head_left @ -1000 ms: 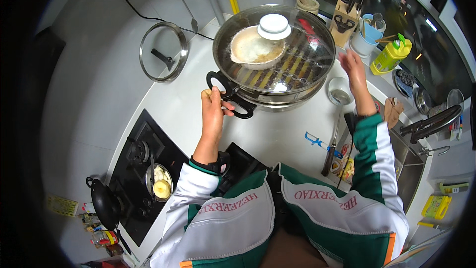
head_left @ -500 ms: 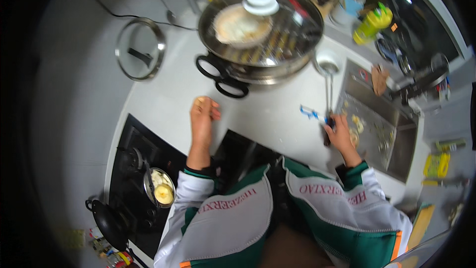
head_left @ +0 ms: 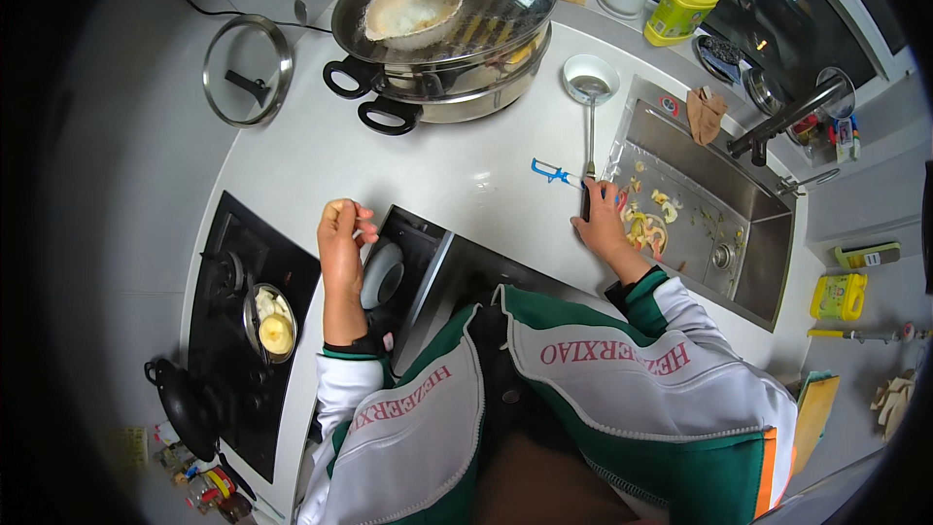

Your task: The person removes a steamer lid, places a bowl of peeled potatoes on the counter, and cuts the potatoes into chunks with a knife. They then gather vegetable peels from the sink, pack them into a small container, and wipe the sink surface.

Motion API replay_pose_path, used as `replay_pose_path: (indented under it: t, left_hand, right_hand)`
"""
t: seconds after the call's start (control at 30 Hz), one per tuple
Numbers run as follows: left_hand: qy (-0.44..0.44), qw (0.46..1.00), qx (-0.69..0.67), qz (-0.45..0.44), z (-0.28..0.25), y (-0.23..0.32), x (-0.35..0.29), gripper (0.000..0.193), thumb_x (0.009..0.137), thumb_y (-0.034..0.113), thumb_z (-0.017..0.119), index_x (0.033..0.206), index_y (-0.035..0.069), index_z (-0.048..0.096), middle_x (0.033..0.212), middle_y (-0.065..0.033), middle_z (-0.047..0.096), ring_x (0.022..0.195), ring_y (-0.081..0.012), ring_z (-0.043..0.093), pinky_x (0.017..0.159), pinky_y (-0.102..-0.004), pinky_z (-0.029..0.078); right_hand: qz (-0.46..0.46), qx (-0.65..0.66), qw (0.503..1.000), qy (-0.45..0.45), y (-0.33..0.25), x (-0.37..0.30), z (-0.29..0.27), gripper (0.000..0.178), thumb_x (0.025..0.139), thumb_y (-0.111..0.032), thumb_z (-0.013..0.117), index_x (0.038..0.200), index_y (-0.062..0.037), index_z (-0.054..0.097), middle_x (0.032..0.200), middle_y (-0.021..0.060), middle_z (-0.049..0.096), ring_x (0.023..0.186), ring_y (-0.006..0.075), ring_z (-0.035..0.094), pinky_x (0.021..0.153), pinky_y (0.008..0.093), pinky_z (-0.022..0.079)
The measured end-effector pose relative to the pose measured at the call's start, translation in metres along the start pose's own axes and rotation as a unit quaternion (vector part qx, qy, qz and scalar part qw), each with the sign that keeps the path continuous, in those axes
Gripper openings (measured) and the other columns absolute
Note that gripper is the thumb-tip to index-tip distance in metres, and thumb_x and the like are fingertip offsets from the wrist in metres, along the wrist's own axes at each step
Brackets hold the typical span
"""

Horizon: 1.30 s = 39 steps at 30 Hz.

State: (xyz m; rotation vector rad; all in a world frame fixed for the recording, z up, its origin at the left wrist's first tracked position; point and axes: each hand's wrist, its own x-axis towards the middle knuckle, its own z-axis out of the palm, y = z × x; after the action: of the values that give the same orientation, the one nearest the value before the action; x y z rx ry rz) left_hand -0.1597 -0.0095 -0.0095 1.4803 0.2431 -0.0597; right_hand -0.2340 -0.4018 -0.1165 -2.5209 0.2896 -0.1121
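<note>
My left hand (head_left: 340,231) hovers by the counter's front edge with its fingers curled in. Whether anything lies inside the curl is hidden. Beside that forearm a drawer (head_left: 416,233) stands pulled out, with a grey bowl (head_left: 382,272) in it. At the sink's left edge my right hand (head_left: 604,224) closes its thumb and fingers about the dark handle of a ladle (head_left: 590,87). The ladle lies on the counter, bowl end away from me. A blue peeler (head_left: 552,172) rests just left of the right hand, its far end partly covered.
A lidded steamer (head_left: 442,49) stands at the back, a glass lid (head_left: 248,70) to its left. The sink (head_left: 700,204) holds peelings. A pan of pale, peeled pieces (head_left: 270,323) sits on the black hob (head_left: 233,369), near a wok (head_left: 183,408). A yellow bottle (head_left: 682,5) stands behind.
The view has swung, so the counter appears farther up and left. My left hand has drawn back toward me. The drawer's bowl now shows. My right hand stays at the ladle handle.
</note>
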Motion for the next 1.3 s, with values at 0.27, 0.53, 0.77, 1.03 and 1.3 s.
replay_pose_path:
  t: [0.27,0.53,0.77,1.03,1.3]
  left_hand:
    - [0.011,0.992,0.071,-0.101,-0.036,-0.086,-0.088,0.023,0.1,0.026,0.049,0.097,0.004,0.058,0.087,-0.009,0.067,0.066,-0.0127,0.06,0.06,-0.0246,0.051]
    - [0.067,0.903,0.132,-0.403,-0.111,-0.204,-0.209,0.045,0.098,0.041,0.052,0.116,0.0,0.056,0.11,-0.0129,0.064,0.085,-0.022,0.067,0.068,-0.0348,0.057]
    - [0.178,0.915,-0.048,-0.358,-0.131,-0.249,-0.231,0.049,0.097,0.037,0.055,0.127,-0.001,0.049,0.122,-0.0111,0.049,0.105,-0.0272,0.056,0.079,-0.0429,0.056]
    - [0.165,0.918,-0.085,-0.35,-0.145,-0.245,-0.224,0.062,0.094,0.042,0.058,0.127,-0.008,0.043,0.121,-0.0184,0.047,0.108,-0.0301,0.056,0.082,-0.0438,0.056]
    - [0.134,0.927,-0.095,-0.337,-0.17,-0.241,-0.199,0.061,0.092,0.045,0.061,0.115,-0.01,0.048,0.109,-0.0169,0.051,0.101,-0.0321,0.061,0.079,-0.0421,0.057]
  right_hand:
    - [-0.079,0.002,0.997,0.007,0.011,-0.018,-0.003,0.071,0.073,-0.013,0.076,0.134,-0.0051,0.042,0.137,0.0199,0.035,0.121,0.0431,0.043,0.1,0.0473,0.04]
    - [-0.255,0.039,0.965,-0.043,0.01,-0.03,0.026,0.066,0.076,-0.015,0.073,0.133,0.0014,0.043,0.142,0.0249,0.034,0.131,0.0425,0.033,0.11,0.0515,0.026]
    - [-0.339,-0.005,0.927,-0.16,-0.057,-0.018,0.074,0.066,0.089,-0.031,0.062,0.142,-0.0015,0.037,0.153,0.0224,0.024,0.143,0.038,0.019,0.115,0.0529,0.016]
    - [-0.211,-0.136,0.957,-0.146,-0.071,0.024,0.117,0.072,0.095,-0.048,0.047,0.144,0.0023,0.033,0.155,0.02,0.022,0.145,0.0334,0.016,0.117,0.0453,0.015]
    - [-0.248,-0.148,0.953,-0.093,-0.024,-0.083,0.082,0.075,0.094,-0.046,0.05,0.142,0.007,0.03,0.151,0.0222,0.029,0.142,0.0336,0.025,0.116,0.0441,0.021]
